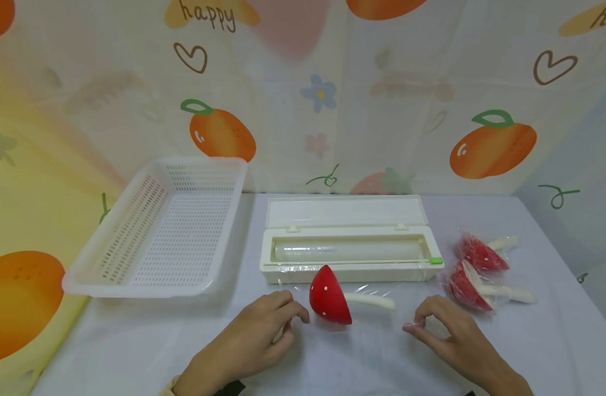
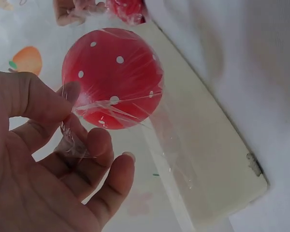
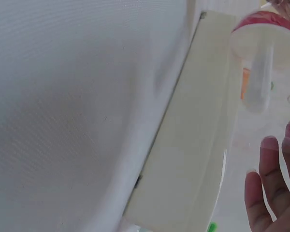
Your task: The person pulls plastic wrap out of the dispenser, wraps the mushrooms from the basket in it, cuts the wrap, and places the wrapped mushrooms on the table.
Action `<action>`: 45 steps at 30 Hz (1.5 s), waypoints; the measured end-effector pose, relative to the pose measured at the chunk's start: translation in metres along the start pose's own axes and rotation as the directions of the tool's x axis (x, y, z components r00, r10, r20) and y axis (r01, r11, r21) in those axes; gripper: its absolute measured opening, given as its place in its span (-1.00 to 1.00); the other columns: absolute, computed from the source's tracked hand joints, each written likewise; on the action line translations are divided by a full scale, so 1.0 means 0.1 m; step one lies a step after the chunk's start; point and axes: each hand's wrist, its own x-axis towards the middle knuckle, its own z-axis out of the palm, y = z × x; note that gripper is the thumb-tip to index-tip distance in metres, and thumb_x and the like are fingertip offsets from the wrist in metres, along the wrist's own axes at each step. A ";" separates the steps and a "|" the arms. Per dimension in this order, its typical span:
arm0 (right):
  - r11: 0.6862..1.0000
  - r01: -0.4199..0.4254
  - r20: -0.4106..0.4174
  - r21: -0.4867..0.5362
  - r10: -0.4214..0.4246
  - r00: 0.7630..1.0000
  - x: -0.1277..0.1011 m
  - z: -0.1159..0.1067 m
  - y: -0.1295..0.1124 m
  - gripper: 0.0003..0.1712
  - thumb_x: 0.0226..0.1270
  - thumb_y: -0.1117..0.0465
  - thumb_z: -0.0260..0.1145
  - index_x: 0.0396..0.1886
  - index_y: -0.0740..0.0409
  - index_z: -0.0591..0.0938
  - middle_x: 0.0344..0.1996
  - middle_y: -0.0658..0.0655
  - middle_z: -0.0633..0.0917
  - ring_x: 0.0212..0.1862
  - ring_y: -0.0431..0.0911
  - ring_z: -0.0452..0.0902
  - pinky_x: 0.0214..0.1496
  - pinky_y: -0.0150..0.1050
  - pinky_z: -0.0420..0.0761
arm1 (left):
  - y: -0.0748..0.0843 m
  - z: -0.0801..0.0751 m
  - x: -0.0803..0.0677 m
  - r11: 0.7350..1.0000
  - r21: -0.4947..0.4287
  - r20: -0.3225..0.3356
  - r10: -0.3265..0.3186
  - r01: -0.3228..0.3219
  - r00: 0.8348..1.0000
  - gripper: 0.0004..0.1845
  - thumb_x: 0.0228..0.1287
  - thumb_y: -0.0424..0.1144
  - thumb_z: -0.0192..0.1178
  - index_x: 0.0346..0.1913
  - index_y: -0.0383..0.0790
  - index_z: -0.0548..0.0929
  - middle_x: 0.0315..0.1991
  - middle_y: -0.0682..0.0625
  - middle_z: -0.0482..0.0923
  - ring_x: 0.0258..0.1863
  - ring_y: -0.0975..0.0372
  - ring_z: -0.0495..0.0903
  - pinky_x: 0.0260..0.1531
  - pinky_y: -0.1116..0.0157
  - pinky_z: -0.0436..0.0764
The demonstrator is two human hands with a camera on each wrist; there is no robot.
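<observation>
A toy mushroom (image 1: 329,297) with a white-dotted red cap and white stem lies on its side between the hands, cap to the left. Clear cling film (image 2: 71,142) spreads about it and clings in creases over the cap in the left wrist view. My left hand (image 1: 255,335) pinches a bunched edge of the film beside the cap. Beyond the stem's end, my right hand (image 1: 453,336) pinches the film between thumb and forefinger. Just behind the mushroom stands a cream film dispenser box (image 1: 350,273), lid raised, with a film roll (image 1: 347,250) inside.
At the right lie two film-wrapped toy mushrooms (image 1: 481,254), one in front of the other. A white perforated basket (image 1: 236,220) stands at the left. Behind the table hangs a printed cloth (image 1: 283,110). A green slider (image 1: 435,260) sits at the box's right end.
</observation>
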 end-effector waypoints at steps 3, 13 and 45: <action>0.999 -0.007 -0.024 -0.033 0.006 1.000 0.03 0.02 0.01 -0.77 0.24 -0.05 0.41 -0.27 -0.07 0.59 -0.36 -0.24 0.58 -0.24 -0.39 0.44 -0.10 -0.60 0.49 | -0.02 0.01 0.01 0.999 0.041 -0.064 0.026 -0.024 0.998 -0.68 0.00 -0.46 0.20 -0.21 0.01 0.65 -0.40 0.24 0.38 -0.34 0.47 0.36 -0.31 0.62 0.42; 0.993 -0.106 -0.140 -0.046 0.098 0.985 0.24 0.05 0.00 -0.73 -0.01 0.32 0.57 -0.31 0.08 0.67 -0.29 -0.03 0.63 -0.12 -0.33 0.46 0.16 -0.72 0.38 | -0.16 0.03 0.12 0.986 0.087 -0.274 0.160 -0.142 0.948 -0.68 0.15 -0.52 0.19 -0.10 -0.09 0.65 -0.26 0.07 0.54 -0.26 0.31 0.48 -0.26 0.55 0.55; 0.992 -0.064 0.016 -0.111 0.067 0.998 0.52 0.46 0.09 -0.42 -0.10 0.44 0.53 0.02 0.10 0.64 -0.03 -0.01 0.69 0.02 -0.13 0.56 -0.03 -0.18 0.69 | -0.16 0.46 0.57 0.975 -0.128 -0.308 -0.213 0.182 0.927 -0.88 0.17 -0.45 0.25 -0.28 -0.18 0.59 -0.58 0.11 0.57 -0.65 0.45 0.28 -0.60 0.60 0.44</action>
